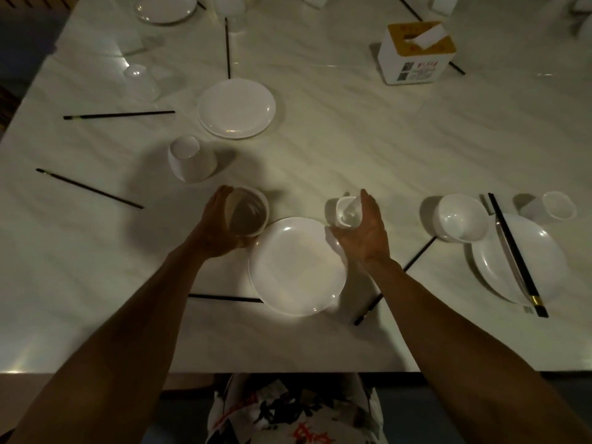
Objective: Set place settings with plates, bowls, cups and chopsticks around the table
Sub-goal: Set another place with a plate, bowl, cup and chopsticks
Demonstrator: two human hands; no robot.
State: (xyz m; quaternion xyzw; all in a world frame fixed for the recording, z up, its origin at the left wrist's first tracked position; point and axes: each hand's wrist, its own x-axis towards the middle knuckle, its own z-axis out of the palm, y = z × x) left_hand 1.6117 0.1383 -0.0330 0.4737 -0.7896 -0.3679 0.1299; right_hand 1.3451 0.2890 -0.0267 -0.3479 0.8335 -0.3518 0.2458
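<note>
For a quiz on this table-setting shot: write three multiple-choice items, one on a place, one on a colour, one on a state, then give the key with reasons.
1. Where does the paired set of chopsticks lie?
A. across the plate on the right
B. inside the tissue box
C. under the upturned bowl

2. What colour is the plate between the hands?
A. black
B. white
C. red

3. How does the bowl beyond the left hand stand?
A. upright and full
B. on its side
C. upside down

Key: 1 A, the pair rests diagonally over the right-hand plate. 2 B, it is plain white. 3 C, its foot faces up.
</note>
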